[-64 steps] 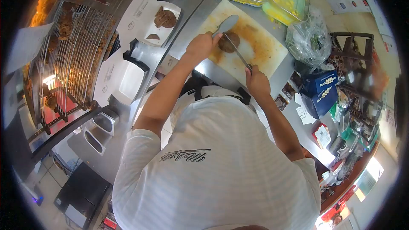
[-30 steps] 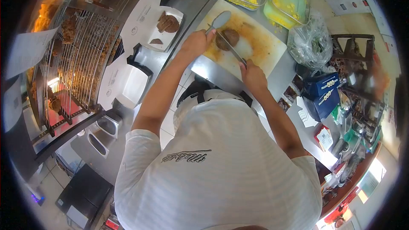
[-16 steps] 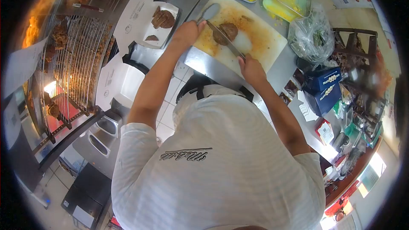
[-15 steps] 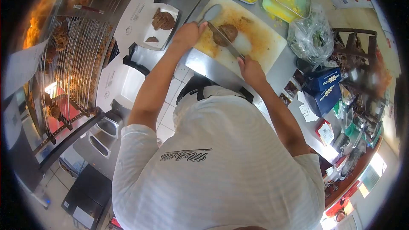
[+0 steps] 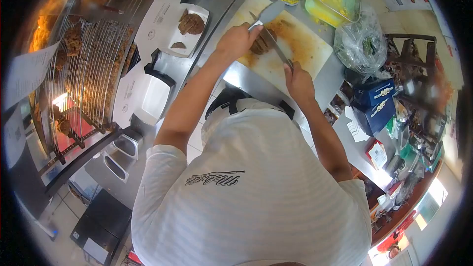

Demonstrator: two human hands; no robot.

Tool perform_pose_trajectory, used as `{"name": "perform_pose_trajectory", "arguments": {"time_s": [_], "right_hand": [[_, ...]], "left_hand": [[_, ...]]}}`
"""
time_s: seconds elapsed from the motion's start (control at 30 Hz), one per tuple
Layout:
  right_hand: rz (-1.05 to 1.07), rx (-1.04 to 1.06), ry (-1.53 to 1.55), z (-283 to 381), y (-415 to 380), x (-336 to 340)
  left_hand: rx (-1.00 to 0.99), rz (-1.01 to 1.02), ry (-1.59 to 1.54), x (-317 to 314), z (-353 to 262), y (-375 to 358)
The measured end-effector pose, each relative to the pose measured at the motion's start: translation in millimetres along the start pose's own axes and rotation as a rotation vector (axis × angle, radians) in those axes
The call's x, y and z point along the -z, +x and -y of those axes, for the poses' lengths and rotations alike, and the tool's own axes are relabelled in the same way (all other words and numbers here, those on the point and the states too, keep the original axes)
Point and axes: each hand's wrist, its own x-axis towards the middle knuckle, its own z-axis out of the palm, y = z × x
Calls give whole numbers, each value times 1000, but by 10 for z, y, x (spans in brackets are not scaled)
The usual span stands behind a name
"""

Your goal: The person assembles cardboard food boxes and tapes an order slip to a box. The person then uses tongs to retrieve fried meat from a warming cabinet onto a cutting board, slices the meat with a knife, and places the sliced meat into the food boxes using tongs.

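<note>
My right hand [image 5: 299,83] grips a long knife [image 5: 279,50], its blade slanting across a browned piece of meat [image 5: 259,47] on the white cutting board [image 5: 309,51]. Cut lines show on the near side of the meat; the blade and my left hand cover part of it. My left hand [image 5: 237,42] is closed around a spatula-like utensil [image 5: 271,13] with a flat grey head, held over the far left of the meat. Brown juice stains the board. Left of it, an open white takeaway box [image 5: 173,37] contains sliced meat [image 5: 191,23] and a small loose piece.
A second open white box [image 5: 152,99] lies nearer on the left, beside a wire rack [image 5: 96,69] with browned pieces. Behind the board stand trays [image 5: 340,0] with yellow bits. A clear plastic bag [image 5: 362,44] and dark blue boxes [image 5: 377,106] are at the right.
My left hand and the grey-headed utensil have moved right, closer to the knife and over the meat. The knife has shifted slightly right, and slices now show in the meat.
</note>
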Motion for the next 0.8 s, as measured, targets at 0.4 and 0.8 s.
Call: {"name": "perform_pose_trajectory", "arguments": {"time_s": [0.4, 0.8], "right_hand": [[15, -79, -92, -9, 82, -48], [11, -90, -64, -103, 156, -242]], "left_hand": [[-30, 70, 105, -150, -27, 184], [3, 175, 166, -380, 93, 277]]}}
